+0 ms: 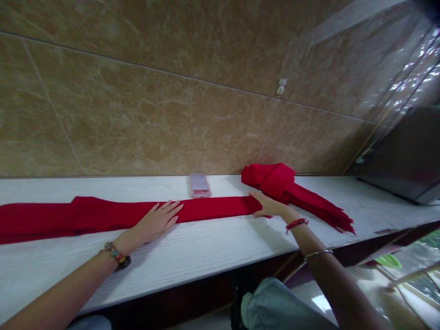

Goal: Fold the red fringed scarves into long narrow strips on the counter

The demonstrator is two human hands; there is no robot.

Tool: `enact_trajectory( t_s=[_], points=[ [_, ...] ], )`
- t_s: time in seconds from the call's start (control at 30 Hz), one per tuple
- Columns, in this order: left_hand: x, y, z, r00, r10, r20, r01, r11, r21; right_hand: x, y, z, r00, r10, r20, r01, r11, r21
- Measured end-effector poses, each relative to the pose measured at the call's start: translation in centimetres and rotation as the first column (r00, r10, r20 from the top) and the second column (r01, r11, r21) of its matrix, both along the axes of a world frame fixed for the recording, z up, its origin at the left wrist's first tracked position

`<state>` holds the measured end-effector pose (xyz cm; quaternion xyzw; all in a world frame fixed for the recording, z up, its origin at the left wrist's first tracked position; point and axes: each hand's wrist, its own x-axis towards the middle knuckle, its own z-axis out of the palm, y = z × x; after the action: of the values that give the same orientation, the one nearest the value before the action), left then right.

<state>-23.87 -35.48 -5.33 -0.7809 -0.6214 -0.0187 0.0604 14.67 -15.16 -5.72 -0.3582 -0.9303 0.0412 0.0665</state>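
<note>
A long red scarf (213,208), folded into a narrow flat strip, runs across the white tabletop and out of view at the left. My left hand (156,223) lies flat on it, fingers stretched out. At the strip's right end rests my right hand (270,205), thumb and fingers spread apart over the cloth. Just behind that hand, a second red bundle (268,176) of the same-looking cloth is folded or looped over itself, its fringed tail pointing right. Whether the bundle joins the strip is hidden behind my right hand.
A phone (199,185) lies behind the strip, near the brown marbled wall (144,114). At the table's (192,247) far right stands a dark box-like object (402,151). A small white fitting (281,86) is on the wall. Below the front edge are my legs (275,305).
</note>
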Motion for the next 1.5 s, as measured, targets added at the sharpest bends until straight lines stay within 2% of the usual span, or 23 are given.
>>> enact_trajectory(
  t_s=[0.13,0.2,0.27,0.37,0.43,0.53,0.6,0.67,0.73,0.8,0.9,0.97,1.03,1.13,1.17,1.27,1.3,1.4,1.5],
  points=[
    [0.2,-0.3,0.2,1.000,-0.009,0.012,0.009,1.000,-0.014,1.5,0.5,0.5,0.999,-0.038,-0.009,0.038,0.999,-0.030],
    [0.1,-0.6,0.6,1.000,-0.011,0.020,0.012,1.000,-0.017,1.2,0.4,1.0,0.999,-0.041,-0.011,0.041,0.999,-0.017],
    [-0.5,-1.1,1.3,1.000,0.004,0.021,-0.003,1.000,-0.021,-0.7,-0.2,1.6,0.999,0.014,-0.037,-0.014,1.000,0.010],
    [-2.8,-2.3,3.0,0.996,0.089,0.014,-0.089,0.996,0.008,-6.9,-2.8,2.5,0.977,0.196,-0.089,-0.192,0.980,0.053],
    [-5.5,-3.5,4.3,0.983,0.183,0.018,-0.184,0.981,0.059,-12.2,-5.5,2.9,0.941,0.321,-0.112,-0.316,0.947,0.056],
    [-11.1,-5.8,5.5,0.939,0.338,0.056,-0.343,0.928,0.148,-19.6,-9.7,3.0,0.883,0.452,-0.127,-0.447,0.892,0.067],
    [-15.5,-7.7,5.6,0.890,0.446,0.094,-0.456,0.868,0.198,-23.0,-11.7,2.6,0.855,0.500,-0.140,-0.494,0.866,0.073],
    [-19.6,-9.6,4.9,0.826,0.553,0.108,-0.562,0.797,0.220,-24.8,-12.8,1.7,0.823,0.551,-0.139,-0.547,0.834,0.069],
    [-22.9,-11.5,3.5,0.791,0.605,0.090,-0.610,0.769,0.191,-25.5,-13.1,0.7,0.794,0.595,-0.121,-0.591,0.803,0.070],
    [-25.1,-13.1,1.7,0.811,0.583,0.044,-0.583,0.799,0.144,-25.6,-12.9,-0.2,0.785,0.611,-0.101,-0.606,0.792,0.078],
    [-27.1,-14.6,-0.6,0.858,0.512,-0.026,-0.508,0.856,0.096,-25.4,-12.5,-0.9,0.794,0.602,-0.085,-0.597,0.798,0.078],
    [-27.9,-15.2,-1.3,0.865,0.501,-0.023,-0.499,0.864,0.069,-25.3,-12.4,-0.9,0.801,0.594,-0.072,-0.590,0.805,0.069],
    [-28.3,-15.7,-1.2,0.838,0.543,0.052,-0.544,0.839,0.023,-25.3,-12.4,-0.8,0.808,0.586,-0.060,-0.584,0.810,0.058],
    [-28.4,-16.6,0.0,0.707,0.667,0.235,-0.676,0.735,-0.051,-25.3,-12.5,-0.8,0.821,0.567,-0.063,-0.565,0.824,0.044],
    [-28.3,-16.9,0.5,0.674,0.675,0.299,-0.692,0.719,-0.065,-25.3,-12.6,-0.8,0.826,0.560,-0.067,-0.558,0.829,0.040],
    [-28.2,-17.7,1.8,0.614,0.566,0.550,-0.634,0.769,-0.082,-25.3,-12.6,-1.0,0.835,0.544,-0.082,-0.543,0.839,0.034],
    [-28.2,-17.9,2.1,0.559,0.515,0.650,-0.621,0.780,-0.083,-25.3,-12.6,-1.1,0.836,0.541,-0.085,-0.541,0.841,0.033],
    [-28.3,-18.3,2.7,0.388,0.438,0.811,-0.667,0.741,-0.081,-25.3,-12.5,-1.3,0.840,0.534,-0.093,-0.534,0.845,0.031],
    [-28.2,-18.5,2.7,0.321,0.397,0.860,-0.698,0.713,-0.068,-25.4,-12.5,-1.5,0.840,0.531,-0.110,-0.531,0.847,0.033]
  ],
)
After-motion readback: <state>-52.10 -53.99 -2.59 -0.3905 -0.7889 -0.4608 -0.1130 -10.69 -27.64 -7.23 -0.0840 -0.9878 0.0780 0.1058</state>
